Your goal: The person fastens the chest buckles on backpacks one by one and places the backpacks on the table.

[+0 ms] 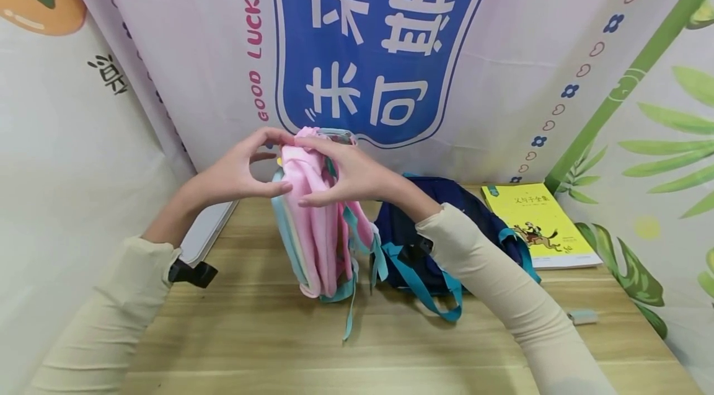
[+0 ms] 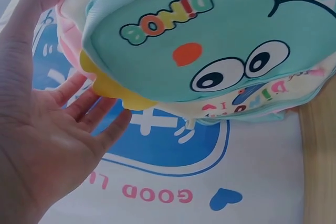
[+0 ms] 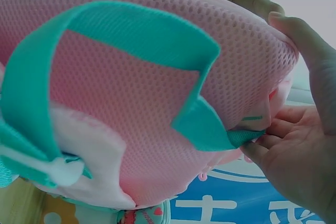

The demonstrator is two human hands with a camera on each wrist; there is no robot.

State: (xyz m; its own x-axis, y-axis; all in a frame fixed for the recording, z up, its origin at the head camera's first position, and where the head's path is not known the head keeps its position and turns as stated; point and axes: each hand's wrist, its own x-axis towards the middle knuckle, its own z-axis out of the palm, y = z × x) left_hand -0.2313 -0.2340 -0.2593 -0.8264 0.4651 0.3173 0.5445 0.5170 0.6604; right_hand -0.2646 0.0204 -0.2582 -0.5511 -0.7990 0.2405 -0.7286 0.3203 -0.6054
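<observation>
A pink and teal children's backpack [image 1: 312, 221] with a cartoon face [image 2: 236, 72] on its front stands upright on the table. My left hand [image 1: 237, 168] is at the bag's upper left, its thumb touching the pink side and its fingers loosely extended near the yellow trim [image 2: 113, 90]. From the other side, my right hand [image 1: 357, 168] holds the upper end. The right wrist view shows its thumb on the edge of the pink mesh back panel [image 3: 142, 87] and its fingertips at a teal strap [image 3: 205, 124].
To the right of the pink bag lies a navy backpack [image 1: 435, 196] with teal straps. Beyond it is a yellow book [image 1: 527, 215]. A small pale object [image 1: 582, 317] sits near the right table edge, a white flat item [image 1: 206, 230] at the left. Printed cloth [image 1: 474, 85] hangs behind.
</observation>
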